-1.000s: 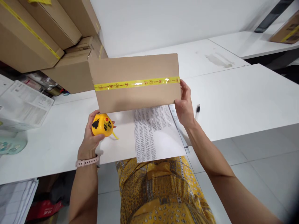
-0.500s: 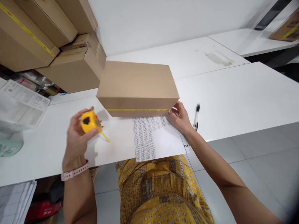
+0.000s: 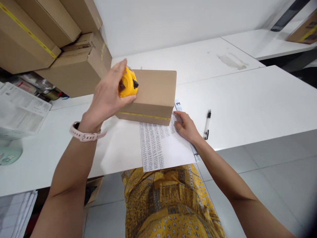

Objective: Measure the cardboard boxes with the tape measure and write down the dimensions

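A yellow tape measure (image 3: pixel 128 84) is gripped in my left hand (image 3: pixel 109 92), held over the left part of a closed cardboard box (image 3: pixel 156 87). Yellow tape runs along the front side of that box, which stands on the white table. My left hand and wrist hide the box's left end. My right hand (image 3: pixel 186 127) rests with fingers loosely extended on a printed sheet (image 3: pixel 174 148), just right of the box's front corner, and holds nothing. The sheet has columns of small writing and lies partly under the box.
Right of my right hand lies a black-capped pen (image 3: pixel 207 124). Stacked cartons (image 3: pixel 74 71) fill the back left, above a white printed package (image 3: pixel 24 105) and a pale green container (image 3: pixel 10 155). The table (image 3: pixel 247 105) ends along its front edge above my lap.
My left hand has carried the tape measure up and right, from the table to above the box. The box has turned slightly and sits farther left of my right hand, which has let go of it.
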